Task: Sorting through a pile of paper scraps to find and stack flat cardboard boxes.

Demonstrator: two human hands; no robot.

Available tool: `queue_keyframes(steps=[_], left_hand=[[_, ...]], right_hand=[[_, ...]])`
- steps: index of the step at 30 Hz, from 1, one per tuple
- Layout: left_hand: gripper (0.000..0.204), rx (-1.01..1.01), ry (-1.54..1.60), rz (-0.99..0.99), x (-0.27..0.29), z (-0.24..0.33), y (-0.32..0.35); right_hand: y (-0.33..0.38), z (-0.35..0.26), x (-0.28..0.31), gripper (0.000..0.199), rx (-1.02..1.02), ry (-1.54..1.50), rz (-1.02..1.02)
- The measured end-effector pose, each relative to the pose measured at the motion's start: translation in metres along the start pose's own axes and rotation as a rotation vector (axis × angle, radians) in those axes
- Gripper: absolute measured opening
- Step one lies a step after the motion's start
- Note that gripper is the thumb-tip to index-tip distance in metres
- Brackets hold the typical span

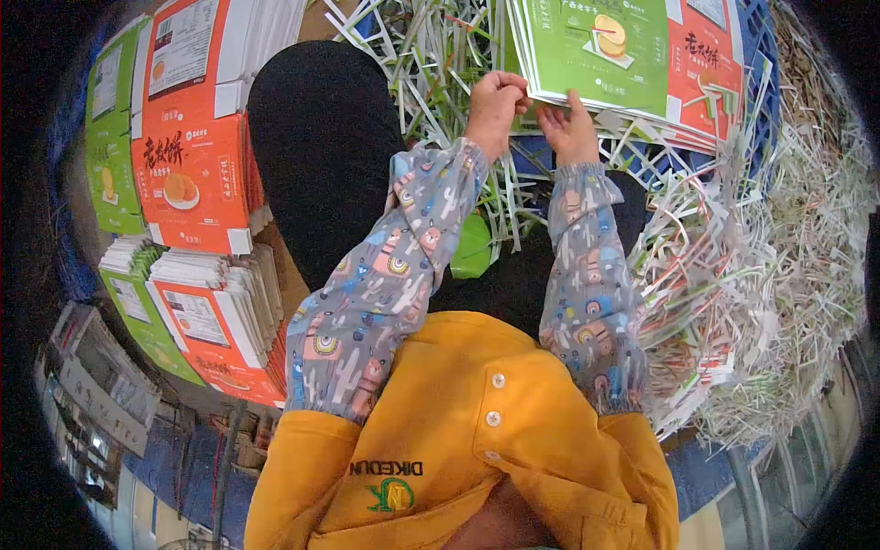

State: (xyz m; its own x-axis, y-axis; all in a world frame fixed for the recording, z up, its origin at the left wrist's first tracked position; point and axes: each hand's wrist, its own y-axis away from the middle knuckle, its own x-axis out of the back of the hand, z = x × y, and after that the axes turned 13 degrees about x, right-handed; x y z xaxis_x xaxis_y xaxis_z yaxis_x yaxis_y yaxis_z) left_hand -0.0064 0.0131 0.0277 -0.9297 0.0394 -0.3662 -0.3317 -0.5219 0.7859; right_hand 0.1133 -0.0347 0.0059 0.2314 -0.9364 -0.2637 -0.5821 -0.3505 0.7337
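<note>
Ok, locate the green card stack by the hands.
In the head view, the green card stack is at the top, right of centre: left hand at its lower-left corner, right hand at its near edge, orange card to its right.

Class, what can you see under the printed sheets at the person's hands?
Paper strips and blue lattice show past the edges of the printed sheets, so both may run underneath. Whatever lies beneath the sheets' middle is covered and cannot be seen.
</note>
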Motion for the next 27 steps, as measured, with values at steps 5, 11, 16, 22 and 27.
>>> queue_keyframes(steps=[5,11,16,22,27], left_hand=[[0.011,0.065,0.092,-0.012,0.002,-0.004,-0.004],[0.023,0.03,-0.434,0.149,0.015,-0.039,-0.014],[0.022,0.023,-0.416,0.123,0.021,-0.05,-0.027],[0.022,0.138,-0.061,-0.102,-0.003,-0.024,-0.007],[0.018,0.145,-0.012,-0.155,-0.009,-0.01,0.004]], right_hand=[[0.005,-0.028,-0.013,0.021,0.258,-0.058,-0.103],[0.052,-0.083,-0.024,0.021,0.525,-0.131,-0.239],[0.009,-0.029,0.031,0.02,0.363,0.064,-0.131],[0.001,-0.015,0.048,0.022,0.188,0.187,-0.132],[0.013,-0.014,0.026,0.028,0.121,-0.043,-0.104]])
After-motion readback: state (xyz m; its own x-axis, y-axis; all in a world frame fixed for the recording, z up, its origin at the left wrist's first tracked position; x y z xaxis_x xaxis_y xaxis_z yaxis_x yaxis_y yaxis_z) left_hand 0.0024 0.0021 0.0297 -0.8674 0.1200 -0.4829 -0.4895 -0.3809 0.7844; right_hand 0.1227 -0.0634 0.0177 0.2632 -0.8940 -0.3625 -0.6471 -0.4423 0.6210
